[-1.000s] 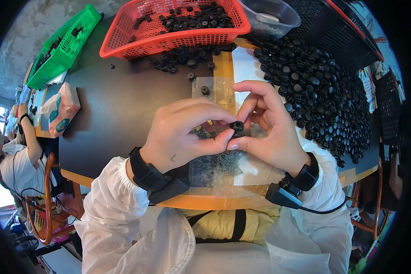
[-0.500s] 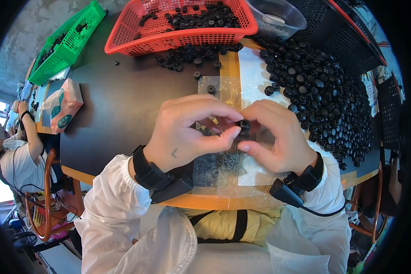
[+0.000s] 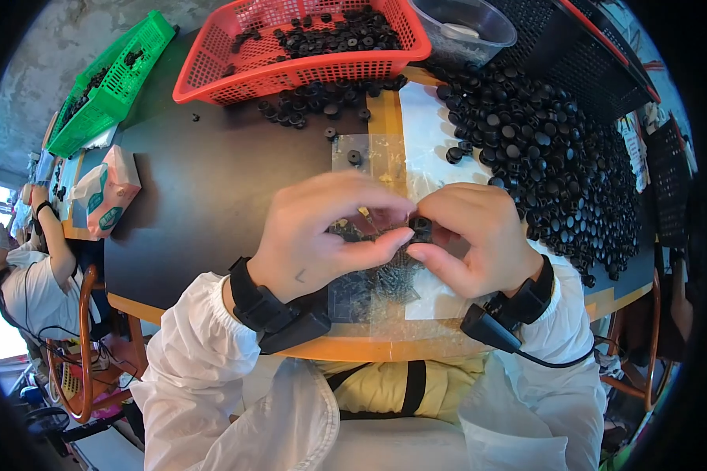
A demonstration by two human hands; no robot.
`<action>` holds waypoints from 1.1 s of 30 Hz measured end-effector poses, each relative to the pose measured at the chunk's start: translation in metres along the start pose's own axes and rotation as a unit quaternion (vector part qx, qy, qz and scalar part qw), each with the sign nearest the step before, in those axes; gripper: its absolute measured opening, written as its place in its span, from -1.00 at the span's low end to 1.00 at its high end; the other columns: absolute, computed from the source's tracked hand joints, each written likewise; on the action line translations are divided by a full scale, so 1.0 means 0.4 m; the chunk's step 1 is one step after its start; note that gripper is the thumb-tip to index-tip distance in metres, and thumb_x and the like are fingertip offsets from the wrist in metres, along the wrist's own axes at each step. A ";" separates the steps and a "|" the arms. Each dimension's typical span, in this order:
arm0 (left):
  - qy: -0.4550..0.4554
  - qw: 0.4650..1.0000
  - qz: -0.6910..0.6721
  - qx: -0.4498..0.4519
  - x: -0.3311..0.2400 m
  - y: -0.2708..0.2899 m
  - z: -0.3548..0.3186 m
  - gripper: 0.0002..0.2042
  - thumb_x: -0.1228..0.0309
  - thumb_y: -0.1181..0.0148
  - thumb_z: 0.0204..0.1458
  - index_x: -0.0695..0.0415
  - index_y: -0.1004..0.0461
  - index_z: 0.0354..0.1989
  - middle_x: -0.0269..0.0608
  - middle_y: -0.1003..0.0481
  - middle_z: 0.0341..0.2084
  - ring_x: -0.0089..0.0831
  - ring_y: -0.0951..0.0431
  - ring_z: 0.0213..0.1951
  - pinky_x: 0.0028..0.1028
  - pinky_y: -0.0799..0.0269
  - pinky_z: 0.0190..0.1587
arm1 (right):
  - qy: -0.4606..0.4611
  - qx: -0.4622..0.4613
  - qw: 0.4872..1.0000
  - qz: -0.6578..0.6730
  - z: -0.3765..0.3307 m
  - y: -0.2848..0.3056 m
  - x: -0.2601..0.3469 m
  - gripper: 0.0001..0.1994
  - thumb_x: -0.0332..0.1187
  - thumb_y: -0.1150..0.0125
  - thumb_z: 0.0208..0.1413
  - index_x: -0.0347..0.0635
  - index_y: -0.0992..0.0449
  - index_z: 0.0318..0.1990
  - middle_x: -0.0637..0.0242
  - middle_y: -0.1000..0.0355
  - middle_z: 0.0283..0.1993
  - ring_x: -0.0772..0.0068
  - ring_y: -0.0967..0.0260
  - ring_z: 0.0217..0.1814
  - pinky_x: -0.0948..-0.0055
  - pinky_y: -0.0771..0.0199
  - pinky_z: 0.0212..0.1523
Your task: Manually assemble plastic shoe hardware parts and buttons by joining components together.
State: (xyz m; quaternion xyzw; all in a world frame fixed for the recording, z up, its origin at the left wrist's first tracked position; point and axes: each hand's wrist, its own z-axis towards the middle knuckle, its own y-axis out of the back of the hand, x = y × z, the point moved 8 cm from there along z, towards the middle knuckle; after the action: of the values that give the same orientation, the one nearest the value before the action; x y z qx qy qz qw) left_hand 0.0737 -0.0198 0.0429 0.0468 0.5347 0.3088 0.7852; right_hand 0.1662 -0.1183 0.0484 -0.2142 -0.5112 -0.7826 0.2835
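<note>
A small round black knob-like part [image 3: 421,229] is held in the air between my two hands, above the front of the table. My left hand [image 3: 322,228] curves in from the left, with its thumb and index fingertips against the part. From the other side, the fingers and thumb of my right hand [image 3: 471,235] pinch it. Just below them lies a pile of thin, shiny metal pieces [image 3: 393,284], too small to name, on a clear plastic sheet [image 3: 349,294]. One black part [image 3: 354,158] sits on that sheet beyond my left hand.
A large heap of round black parts [image 3: 558,157] covers the right side on white paper [image 3: 420,118]. Behind stand a red basket [image 3: 291,77], a clear tub [image 3: 479,51] and a black crate [image 3: 593,67]. A green basket [image 3: 118,93], tissue pack [image 3: 114,188] and another person [image 3: 35,282] are left.
The black part has turned and dropped slightly lower between my fingers. My left fingers have shifted around it. The whole view has moved a little.
</note>
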 end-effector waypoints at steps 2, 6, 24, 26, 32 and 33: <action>0.022 0.997 -0.068 -0.022 0.002 0.003 0.001 -0.70 0.51 -0.44 -0.20 0.25 -0.57 -0.22 -0.17 -0.55 -0.34 -0.48 -0.56 -0.34 -0.52 -0.52 -0.33 | 0.013 -0.004 1.000 -0.006 -0.003 -0.001 0.001 -0.75 -0.24 -0.36 -0.08 -0.18 -0.50 -0.34 0.27 -0.33 -0.60 0.20 -0.34 -0.58 0.33 -0.31 -0.54; -0.050 0.997 -0.023 0.048 -0.025 -0.010 0.010 -0.50 0.38 -0.55 -0.30 0.26 -0.56 -0.11 -0.18 -0.51 -0.23 -0.45 -0.54 -0.27 -0.52 -0.51 -0.27 | 0.049 -0.004 0.998 -0.031 -0.013 -0.003 0.012 -0.72 -0.19 -0.40 -0.10 -0.16 -0.51 -0.34 0.30 -0.32 -0.65 0.22 -0.33 -0.63 0.35 -0.30 -0.59; -0.049 0.998 0.046 -0.010 -0.014 0.014 0.005 -0.55 0.29 -0.47 -0.21 0.12 -0.55 -0.09 -0.25 -0.47 -0.28 -0.33 -0.47 -0.24 -0.43 -0.42 -0.25 | 0.048 -0.080 0.970 -0.224 0.006 0.102 -0.005 -0.80 -0.25 -0.34 -0.06 -0.09 -0.56 -0.30 0.39 -0.42 -0.52 0.34 -0.41 -0.45 0.39 -0.39 -0.47; -0.052 0.996 0.067 -0.024 -0.004 0.023 0.001 -0.62 0.32 -0.45 -0.18 0.10 -0.56 -0.13 -0.26 -0.46 -0.29 -0.33 -0.47 -0.25 -0.44 -0.42 -0.25 | -0.058 -0.163 0.923 -0.344 -0.005 0.196 -0.036 -0.75 -0.23 -0.33 -0.04 -0.06 -0.58 -0.19 0.39 -0.43 -0.50 0.34 -0.40 -0.43 0.36 -0.40 -0.42; -0.191 0.961 0.148 0.131 -0.049 -0.060 -0.009 -0.81 0.32 -0.37 -0.12 0.03 -0.57 -0.31 -0.34 -0.43 -0.29 -0.31 -0.46 -0.22 -0.35 -0.39 -0.18 | -0.211 -0.149 0.788 -0.559 -0.085 0.427 -0.195 -0.74 -0.21 -0.30 0.01 -0.03 -0.59 -0.15 0.41 -0.41 -0.44 0.29 -0.38 -0.29 0.33 -0.41 -0.32; -0.191 0.962 0.150 0.124 -0.055 -0.057 -0.011 -0.81 0.32 -0.37 -0.12 0.03 -0.57 -0.31 -0.34 -0.43 -0.29 -0.31 -0.46 -0.22 -0.35 -0.39 -0.18 | -0.205 -0.149 0.789 -0.560 -0.069 0.426 -0.184 -0.74 -0.21 -0.30 0.01 -0.03 -0.59 -0.15 0.41 -0.41 -0.44 0.29 -0.38 -0.29 0.33 -0.41 -0.32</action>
State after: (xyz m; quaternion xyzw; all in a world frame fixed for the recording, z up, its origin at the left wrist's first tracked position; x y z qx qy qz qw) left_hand 0.0745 -0.0511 0.0495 0.2823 0.3954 0.3396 0.8054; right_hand 0.3330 -0.1811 0.1074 -0.0850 -0.4645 -0.8083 -0.3517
